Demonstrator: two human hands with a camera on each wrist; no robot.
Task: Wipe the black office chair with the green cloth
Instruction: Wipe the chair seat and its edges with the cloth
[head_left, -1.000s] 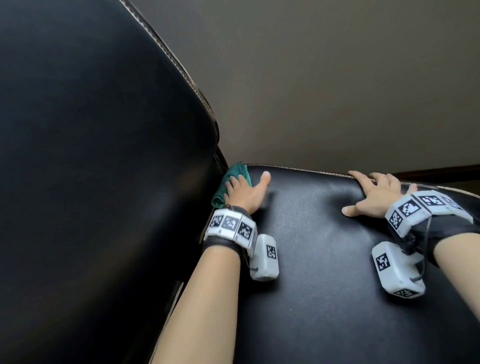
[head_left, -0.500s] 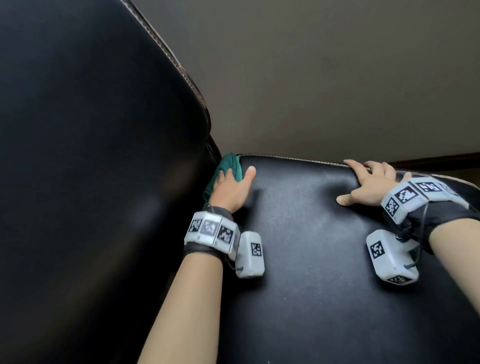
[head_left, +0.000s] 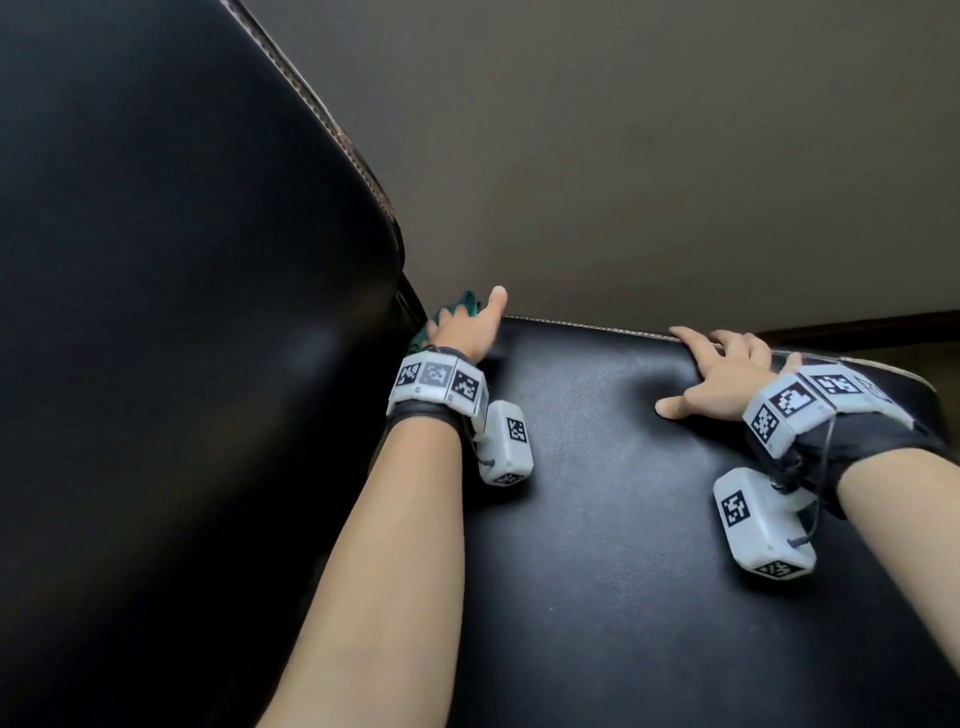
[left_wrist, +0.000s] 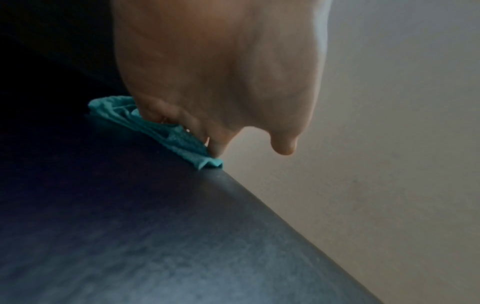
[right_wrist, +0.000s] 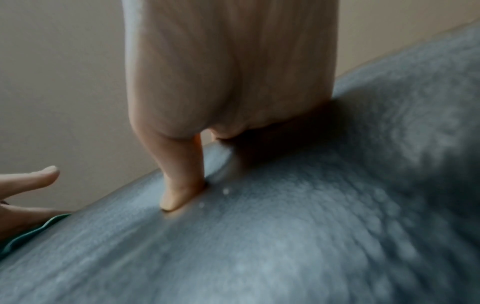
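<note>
The black office chair fills the head view: its backrest on the left, its seat on the right. The green cloth lies bunched at the seat's far edge, beside the crease with the backrest. My left hand presses it onto the leather with its fingers; the thumb sticks out past the edge. In the left wrist view the cloth shows under the fingertips. My right hand rests spread on the seat's far edge, thumb pushing into the leather, holding nothing.
Beyond the chair is a plain beige surface. A dark wooden strip runs at the far right behind the seat edge. White tagged camera units hang from both wrists just above the seat.
My left hand has slid the cloth away from me along the crease to the seat's far edge. The right hand has kept its place on the edge.
</note>
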